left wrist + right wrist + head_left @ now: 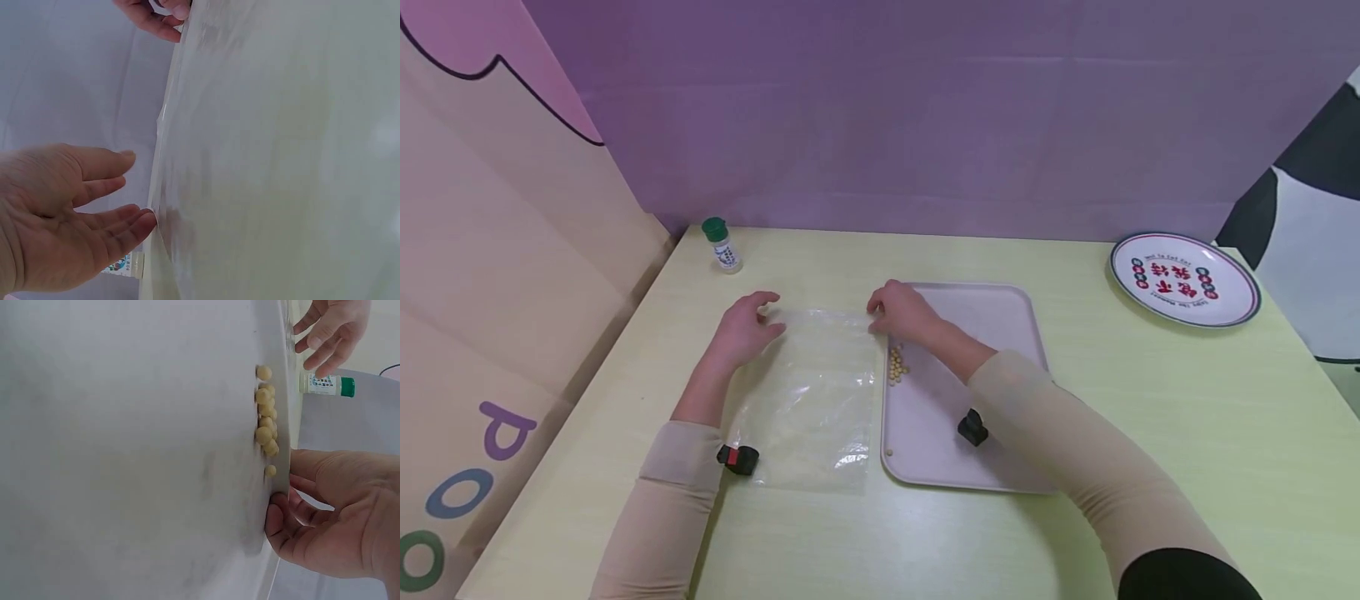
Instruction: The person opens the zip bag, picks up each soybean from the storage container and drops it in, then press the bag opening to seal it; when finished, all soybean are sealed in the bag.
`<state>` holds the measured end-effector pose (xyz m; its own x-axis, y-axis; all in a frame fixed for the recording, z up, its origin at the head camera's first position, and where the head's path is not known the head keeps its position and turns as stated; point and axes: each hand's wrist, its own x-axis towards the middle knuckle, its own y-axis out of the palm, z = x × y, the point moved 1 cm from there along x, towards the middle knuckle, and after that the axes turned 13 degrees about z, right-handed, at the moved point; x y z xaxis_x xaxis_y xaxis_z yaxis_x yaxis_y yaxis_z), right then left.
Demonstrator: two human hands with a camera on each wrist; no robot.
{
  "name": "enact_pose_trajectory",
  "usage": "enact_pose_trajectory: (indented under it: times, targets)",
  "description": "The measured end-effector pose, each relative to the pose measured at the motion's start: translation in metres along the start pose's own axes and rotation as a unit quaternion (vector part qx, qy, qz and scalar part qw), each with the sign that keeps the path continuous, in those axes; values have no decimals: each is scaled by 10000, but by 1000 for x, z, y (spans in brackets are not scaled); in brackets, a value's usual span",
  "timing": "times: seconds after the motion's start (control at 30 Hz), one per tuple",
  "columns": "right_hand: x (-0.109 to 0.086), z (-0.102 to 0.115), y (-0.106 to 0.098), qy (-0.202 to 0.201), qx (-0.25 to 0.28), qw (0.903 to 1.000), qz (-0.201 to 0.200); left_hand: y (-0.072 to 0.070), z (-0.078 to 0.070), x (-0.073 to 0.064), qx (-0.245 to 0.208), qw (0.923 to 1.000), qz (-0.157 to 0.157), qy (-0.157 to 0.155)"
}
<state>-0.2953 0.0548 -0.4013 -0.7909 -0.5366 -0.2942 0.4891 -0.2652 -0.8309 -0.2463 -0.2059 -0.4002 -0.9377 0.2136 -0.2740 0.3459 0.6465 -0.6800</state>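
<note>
Clear bag [808, 392] is best steadied flat: left hand [745, 329], fingers wide, towards far edge of table [925, 542]; right hand [904, 311], fingers narrow, hold unclear, by far-left corner of tray [925, 454].

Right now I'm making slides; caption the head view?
Left hand and right hand at a clear bag, beside a tray with small yellowish balls.

The left hand [69, 219] touches the clear bag [219, 125] at its edge, partly hiding a bottle [130, 265].
</note>
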Motion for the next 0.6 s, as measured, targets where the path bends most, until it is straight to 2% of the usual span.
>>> enact_pose_trajectory:
  times: [0.27,0.6]
  targets:
    - [-3,6,-1,153,-46,9998,93,1,5,2,-48,9996,172,-217]
    - [0,5,1,80,-162,9998,112,1,8,2,117,9997,152,-143]
